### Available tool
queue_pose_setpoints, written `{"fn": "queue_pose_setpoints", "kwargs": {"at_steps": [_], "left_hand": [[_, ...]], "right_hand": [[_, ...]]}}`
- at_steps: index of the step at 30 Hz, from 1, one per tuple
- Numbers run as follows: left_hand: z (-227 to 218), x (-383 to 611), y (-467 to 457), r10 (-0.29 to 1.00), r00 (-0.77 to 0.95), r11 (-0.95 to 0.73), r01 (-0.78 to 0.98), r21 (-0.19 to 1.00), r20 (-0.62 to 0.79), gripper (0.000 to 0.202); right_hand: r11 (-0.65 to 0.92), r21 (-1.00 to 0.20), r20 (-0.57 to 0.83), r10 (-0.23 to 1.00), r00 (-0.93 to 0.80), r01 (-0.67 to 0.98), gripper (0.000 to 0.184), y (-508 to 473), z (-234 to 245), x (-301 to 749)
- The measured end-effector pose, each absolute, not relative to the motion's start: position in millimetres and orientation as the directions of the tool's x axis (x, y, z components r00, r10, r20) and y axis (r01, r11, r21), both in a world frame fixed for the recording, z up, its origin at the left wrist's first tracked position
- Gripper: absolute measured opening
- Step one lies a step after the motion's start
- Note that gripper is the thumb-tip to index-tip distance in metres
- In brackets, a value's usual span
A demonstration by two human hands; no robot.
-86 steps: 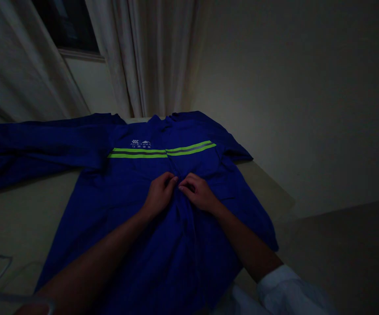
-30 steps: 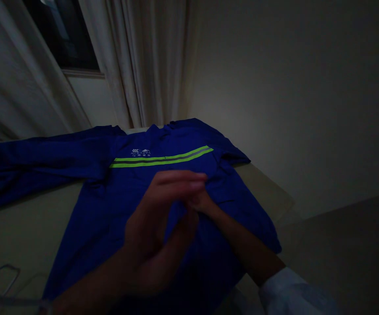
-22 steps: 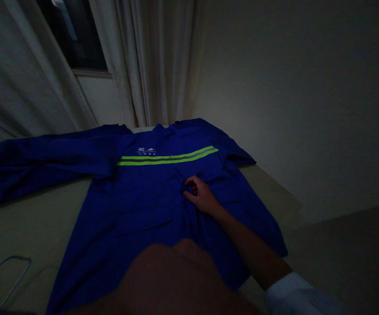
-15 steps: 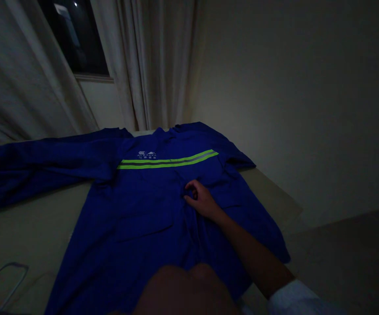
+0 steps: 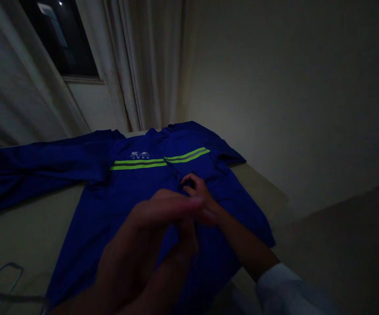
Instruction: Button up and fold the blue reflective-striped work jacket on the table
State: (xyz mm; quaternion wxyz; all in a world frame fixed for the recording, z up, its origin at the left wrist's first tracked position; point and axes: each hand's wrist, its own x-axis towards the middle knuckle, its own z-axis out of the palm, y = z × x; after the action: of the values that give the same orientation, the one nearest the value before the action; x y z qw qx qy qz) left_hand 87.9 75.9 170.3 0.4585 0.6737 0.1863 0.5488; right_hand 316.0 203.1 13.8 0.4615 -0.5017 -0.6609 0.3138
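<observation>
A blue work jacket with a yellow-green and grey chest stripe lies spread, front up, on a pale bed-like surface. My right hand has its thumb and fingers curled together at the jacket's front edge, pinching the cloth. A raised fold runs from there up to the stripe, which looks broken at the front opening. Close to the camera, my left hand hovers over the lower jacket, slightly blurred. Its fingers reach to the right with the thumb apart below, and nothing shows between them. It covers part of the jacket's lower front.
The pale surface extends left of the jacket. On it, at the lower left, lies a thin bent frame, perhaps a hanger. Curtains and a dark window stand behind. A plain wall rises to the right.
My left hand has come up from the bottom edge toward my right hand. The cloth by my right hand is lifted more, bending the stripe at the opening. The view has shifted slightly right.
</observation>
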Motion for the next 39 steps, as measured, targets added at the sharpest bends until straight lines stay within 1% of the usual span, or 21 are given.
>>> {"fn": "queue_pose_setpoints", "kwargs": {"at_steps": [2,3,5,7,8,9,10,13,16,19,21,23,24,26,27,29,30,32,34,36,39], "left_hand": [[174,91,92,0.732,0.41,-0.587,-0.027,0.809,0.544,0.037],[171,91,100,0.719,0.474,-0.625,0.121,0.771,0.508,0.034],[153,91,115,0.711,0.606,-0.665,0.415,0.621,0.357,0.026],[120,88,121,0.729,0.667,-0.659,0.625,0.417,0.153,0.027],[102,85,119,0.735,0.673,-0.657,0.675,0.336,0.084,0.029],[83,80,114,0.729,0.683,-0.666,0.691,0.282,0.044,0.034],[65,76,107,0.713,0.7,-0.685,0.685,0.25,0.037,0.044],[24,57,72,0.651,0.749,-0.756,0.624,0.198,0.124,0.072],[3,40,37,0.592,0.78,-0.806,0.568,0.167,0.205,0.087],[-6,31,18,0.575,0.791,-0.818,0.549,0.172,0.208,0.091],[-3,32,16,0.59,0.792,-0.804,0.561,0.196,0.158,0.088],[11,38,24,0.609,0.79,-0.778,0.574,0.256,0.077,0.077],[21,44,32,0.62,0.785,-0.754,0.587,0.296,0.022,0.065],[43,60,55,0.654,0.752,-0.679,0.634,0.37,-0.089,0.035],[51,69,69,0.676,0.725,-0.635,0.664,0.393,-0.133,0.027],[60,88,96,0.721,0.675,-0.578,0.71,0.402,-0.156,0.026],[59,96,108,0.733,0.666,-0.573,0.714,0.402,-0.139,0.024],[49,108,124,0.731,0.677,-0.585,0.684,0.435,-0.082,0.02],[36,112,130,0.714,0.699,-0.581,0.618,0.529,-0.033,0.022],[26,112,129,0.717,0.697,-0.54,0.551,0.636,0.006,0.021],[21,107,122,0.737,0.675,-0.488,0.484,0.726,0.045,0.017]], "right_hand": [[0.263,-0.918,0.282,0.959,0.02,0.296,0.018,206,18,321],[0.243,-0.937,0.268,0.961,0.07,0.253,0.017,208,20,325],[0.176,-0.972,0.201,0.965,0.168,0.154,0.018,212,25,335],[0.077,-0.995,0.09,0.969,0.229,0.063,0.019,215,33,345],[0.043,-0.998,0.05,0.97,0.236,0.035,0.02,214,38,349],[0.03,-0.999,0.036,0.975,0.219,0.032,0.022,212,44,353],[0.038,-0.997,0.048,0.984,0.17,0.062,0.025,206,50,355],[0.167,-0.945,0.157,0.986,-0.058,0.281,0.035,170,69,354],[0.302,-0.797,0.202,0.949,-0.24,0.523,0.032,117,78,344],[0.359,-0.655,0.14,0.922,-0.36,0.665,0.034,73,70,331],[0.368,-0.589,0.095,0.916,-0.39,0.719,0.033,58,59,322],[0.358,-0.551,0.07,0.92,-0.385,0.754,0.031,52,48,316],[0.341,-0.546,0.066,0.928,-0.367,0.765,0.034,51,43,314],[0.29,-0.552,0.081,0.952,-0.296,0.782,0.048,51,36,312],[0.261,-0.561,0.093,0.963,-0.253,0.786,0.054,52,34,311],[0.216,-0.596,0.117,0.976,-0.183,0.773,0.057,52,31,310],[0.201,-0.62,0.123,0.98,-0.158,0.759,0.052,53,30,309],[0.166,-0.669,0.13,0.986,-0.106,0.724,0.035,54,27,309],[0.128,-0.706,0.136,0.99,-0.045,0.696,0.025,56,23,309],[0.096,-0.739,0.139,0.99,0.011,0.667,0.025,58,18,310],[0.052,-0.803,0.132,0.987,0.093,0.594,0.031,61,13,313]]}}
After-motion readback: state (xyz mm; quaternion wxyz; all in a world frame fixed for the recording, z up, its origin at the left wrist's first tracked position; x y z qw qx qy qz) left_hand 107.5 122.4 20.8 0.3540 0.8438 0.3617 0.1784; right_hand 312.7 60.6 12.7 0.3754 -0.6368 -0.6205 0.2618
